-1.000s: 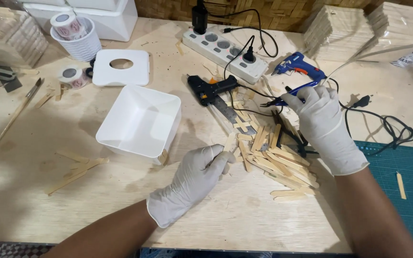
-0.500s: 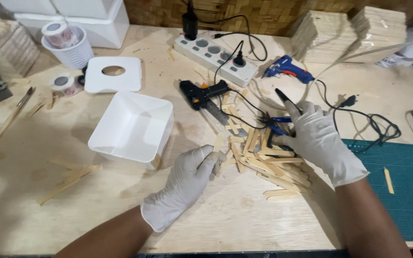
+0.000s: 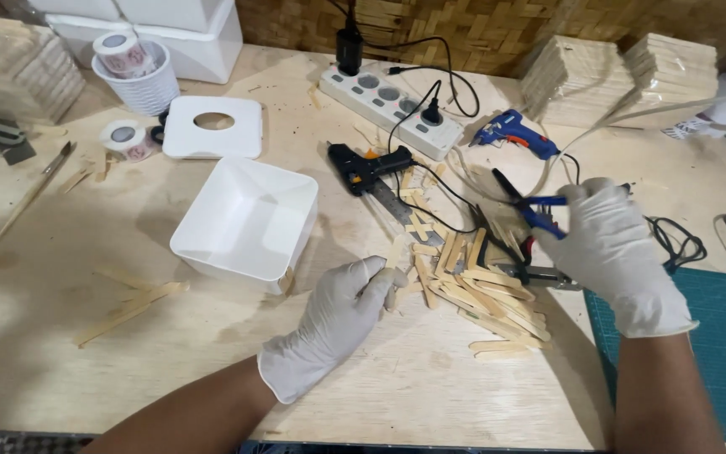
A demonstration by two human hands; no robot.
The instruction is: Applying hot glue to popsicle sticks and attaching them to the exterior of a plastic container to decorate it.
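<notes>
Left hand [image 3: 342,315] in white glove pinches one flat pale wooden craft stick [image 3: 394,252], long axis pointing away from the body & up. Right hand [image 3: 611,244], also gloved, is closed round blue-handled pliers [image 3: 527,206], raised above the counter [image 3: 86,378]. Loose pile of same sticks [image 3: 481,294] lies btwn both hands, nearer the left, just right of its fingertips. White square plastic tub [image 3: 245,223] sits left.

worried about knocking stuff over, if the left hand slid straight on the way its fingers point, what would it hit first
Most likely the pile of wooden sticks: the left hand points up and to the right, its fingertips already at a stick on the pile's near edge. Depth is unclear.
</notes>
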